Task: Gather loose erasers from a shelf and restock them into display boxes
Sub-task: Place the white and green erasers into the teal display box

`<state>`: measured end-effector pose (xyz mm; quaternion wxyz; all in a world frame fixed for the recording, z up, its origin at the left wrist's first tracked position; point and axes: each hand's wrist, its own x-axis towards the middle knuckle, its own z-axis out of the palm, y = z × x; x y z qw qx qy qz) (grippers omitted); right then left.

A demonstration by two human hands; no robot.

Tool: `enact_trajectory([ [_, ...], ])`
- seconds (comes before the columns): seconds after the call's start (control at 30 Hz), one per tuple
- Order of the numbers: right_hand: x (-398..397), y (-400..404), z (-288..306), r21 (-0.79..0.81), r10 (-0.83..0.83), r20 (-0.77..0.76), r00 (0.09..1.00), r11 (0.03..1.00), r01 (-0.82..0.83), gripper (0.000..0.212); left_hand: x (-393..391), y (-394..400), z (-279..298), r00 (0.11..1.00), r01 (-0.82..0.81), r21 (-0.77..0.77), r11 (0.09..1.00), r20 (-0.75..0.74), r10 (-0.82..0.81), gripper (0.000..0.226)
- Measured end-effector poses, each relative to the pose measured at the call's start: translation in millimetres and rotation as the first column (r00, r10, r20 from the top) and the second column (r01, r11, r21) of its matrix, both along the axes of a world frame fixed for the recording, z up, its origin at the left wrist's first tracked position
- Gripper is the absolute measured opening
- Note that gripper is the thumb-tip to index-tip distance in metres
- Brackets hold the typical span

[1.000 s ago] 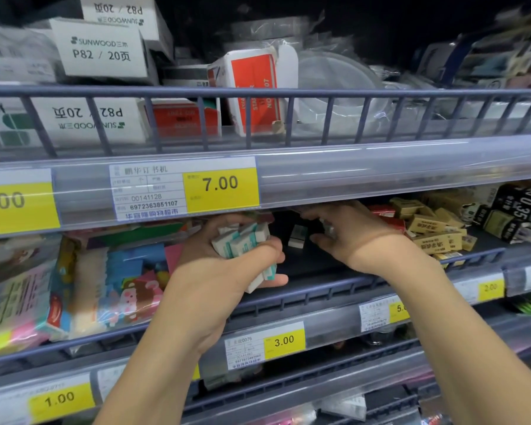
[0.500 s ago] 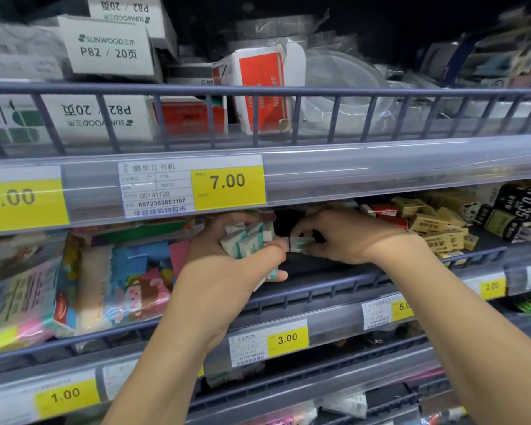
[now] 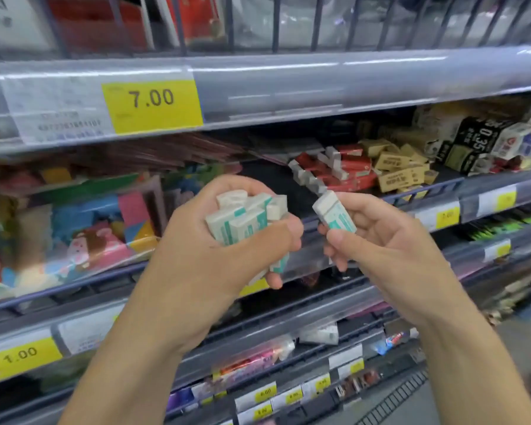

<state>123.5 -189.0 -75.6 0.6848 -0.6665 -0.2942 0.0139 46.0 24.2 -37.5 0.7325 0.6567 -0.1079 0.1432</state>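
Between the curled fingers of the left hand (image 3: 227,240) sits a bunch of white-and-teal erasers (image 3: 246,219); about five show, though the exact count is hard to tell. Just beside it, the right hand (image 3: 380,240) pinches one single eraser (image 3: 334,213) between thumb and fingers, tilted. Behind the fingertips, red eraser boxes (image 3: 350,170) and tan eraser boxes (image 3: 396,170) lie heaped on the shelf (image 3: 442,185).
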Motion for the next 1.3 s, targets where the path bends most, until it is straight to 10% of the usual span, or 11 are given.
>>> enact_trajectory([
  [0.27,-81.4,-44.7,-128.3,-0.055,-0.179,-0.436,0.882,0.983,0.172,0.022,-23.6,-36.3,-90.9,0.934,0.137,0.036,0.99,-0.339,-0.117,0.03],
  [0.7,-165.8,-114.4,-280.2,-0.475,-0.499,-0.678,0.539,0.858,0.196,0.017,-99.1,-52.8,-307.4,0.456,-0.053,-0.015,0.998,-0.89,0.01,0.037],
  [0.97,-183.0,-158.5,-320.2,-0.559,-0.411,-0.711,0.57,0.822,-0.106,0.018,-189.8,-76.0,-329.3,0.286,-0.326,0.102,0.94,-0.937,0.201,0.058],
  [1.3,-170.3,-76.6,-300.8,-0.53,-0.007,-0.667,0.745,0.707,-0.468,0.018,-321.8,-76.4,-314.2,0.169,-0.713,0.183,0.677,-0.892,0.418,0.028],
])
